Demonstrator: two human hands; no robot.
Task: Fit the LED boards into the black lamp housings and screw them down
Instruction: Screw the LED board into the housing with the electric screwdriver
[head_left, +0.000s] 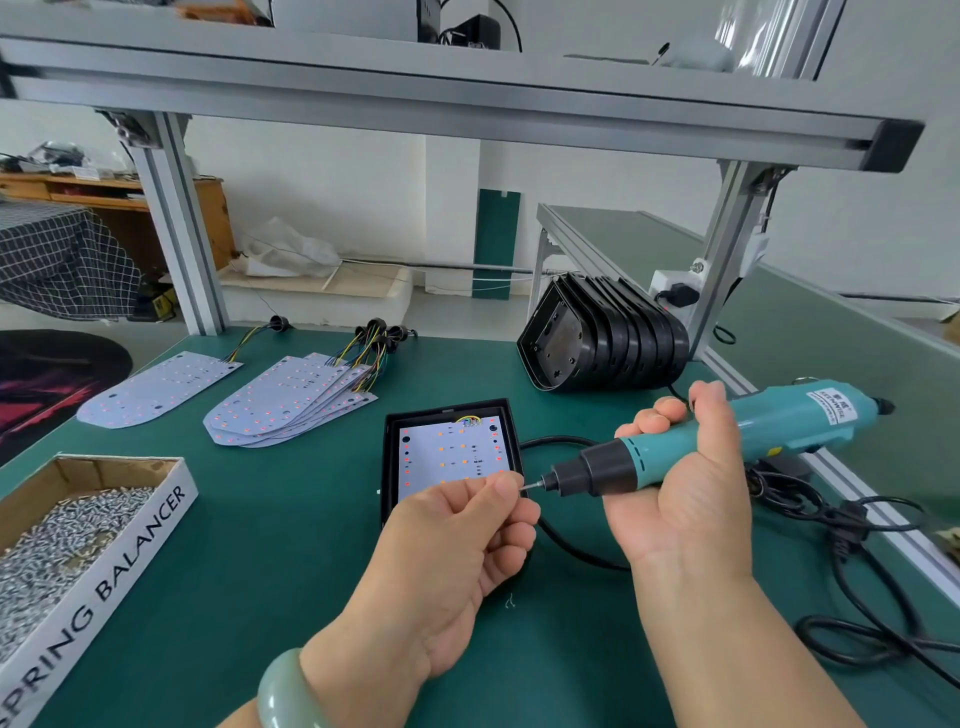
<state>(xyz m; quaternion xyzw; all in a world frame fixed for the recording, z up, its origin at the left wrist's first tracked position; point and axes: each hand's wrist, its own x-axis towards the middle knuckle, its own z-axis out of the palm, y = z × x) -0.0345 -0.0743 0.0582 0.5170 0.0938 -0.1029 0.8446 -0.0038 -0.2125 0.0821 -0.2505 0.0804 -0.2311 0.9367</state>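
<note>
**At the green table: a screw is brought to the driver bit above a seated LED board**

Head view. On the green table (270, 545), a black lamp housing (511, 431) lies flat in the middle with a white LED board (449, 452) seated inside it, its wires at the far edge. The left hand (457, 551) hovers over the near part of the housing, its fingers (506, 491) pinched closed at the tip of the driver bit; whatever they pinch is too small to make out. A pale green bangle (283, 691) circles the left wrist. The right hand (685, 483) grips a teal electric screwdriver (727, 441), held nearly level with the bit pointing left, the fingers wrapped closed around its body. A black cable (566, 540) loops past the housing's right side.

Far left of the housing, a fanned pile of loose LED boards (291, 402) rests with coloured leads, and a single board (156, 387) lies apart to its left. At far right, a row of empty black housings (608, 338) stands on edge. At near left, a cardboard box (130, 535) marked "SPRING BALANCER" holds silver screws (57, 540).
</note>
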